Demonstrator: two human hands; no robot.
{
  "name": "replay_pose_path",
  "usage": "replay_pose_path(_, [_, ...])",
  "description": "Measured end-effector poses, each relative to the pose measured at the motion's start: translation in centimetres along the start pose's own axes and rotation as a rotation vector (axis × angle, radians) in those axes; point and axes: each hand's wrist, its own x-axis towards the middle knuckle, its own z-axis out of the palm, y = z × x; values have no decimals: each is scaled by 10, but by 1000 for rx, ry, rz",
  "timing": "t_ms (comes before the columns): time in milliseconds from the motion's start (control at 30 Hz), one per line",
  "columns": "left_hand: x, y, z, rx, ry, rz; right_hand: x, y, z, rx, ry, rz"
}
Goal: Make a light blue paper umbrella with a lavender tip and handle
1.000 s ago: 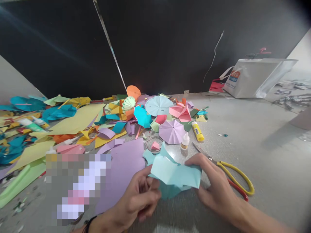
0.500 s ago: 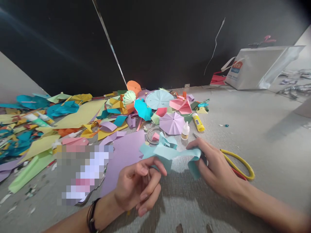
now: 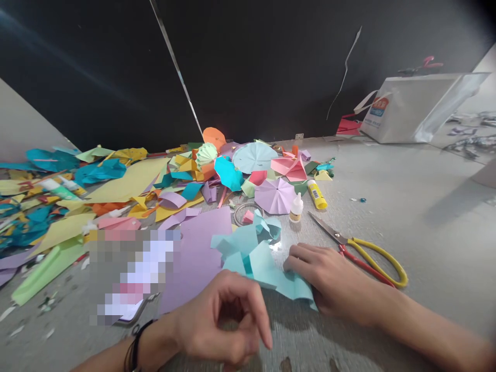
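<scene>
Light blue paper [image 3: 267,263], creased and cut into uneven pieces, lies in front of me, partly over a sheet of purple paper [image 3: 205,243]. My right hand [image 3: 321,274] has its fingers curled onto the right edge of the light blue paper; its fingertips are partly hidden. Just below the paper, my left hand [image 3: 228,320] is loosely bent, with a gap between thumb and index finger and nothing seen in it. Scissors [image 3: 344,240] with one yellow and one red handle rest behind my right hand, blades apart from the paper.
Behind the paper stand a small white-capped glue bottle [image 3: 296,208] and a yellow glue stick [image 3: 318,195]. A folded purple paper disc [image 3: 275,196] and a heap of coloured scraps [image 3: 186,165] lie along the black wall. A blurred-out phone [image 3: 132,310] is at left, a white bag [image 3: 406,108] at right.
The light blue paper has come down from between my hands onto the surface. My right hand has lowered, uncovering the scissors' blades. My left hand has turned over and drawn toward me.
</scene>
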Motion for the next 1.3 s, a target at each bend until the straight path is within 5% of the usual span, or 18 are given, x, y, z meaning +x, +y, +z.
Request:
replay_pose_path(100, [-1,12,7,732,94,255,-3,1,0,-46,-47,3])
replay_pose_path(200, [2,20,9,1292,-37,536,-7,5,0,-81,-46,-26])
replay_pose_path(267, [5,22,6,1470,-125,637,-10,11,-1,-128,-29,-61])
replay_pose_path(600, [16,-12,-30,1582,249,453,-14,31,-2,-209,-9,-137])
replay_pose_path(833, [14,-11,-45,1498,525,308,-17,24,0,-115,2,-128])
replay_pose_path(1000, [16,17,-54,1629,520,439,-16,16,-5,-74,-12,-259])
replay_pose_path(1200, [38,76,-89,1698,926,763,-17,12,-5,-25,-53,-278])
replay_pose_path(1233, [43,79,-95,1697,941,766,-18,12,-5,-4,-51,-279])
replay_pose_path(1300, [50,77,-103,1709,786,639,-19,12,-6,58,-32,-288])
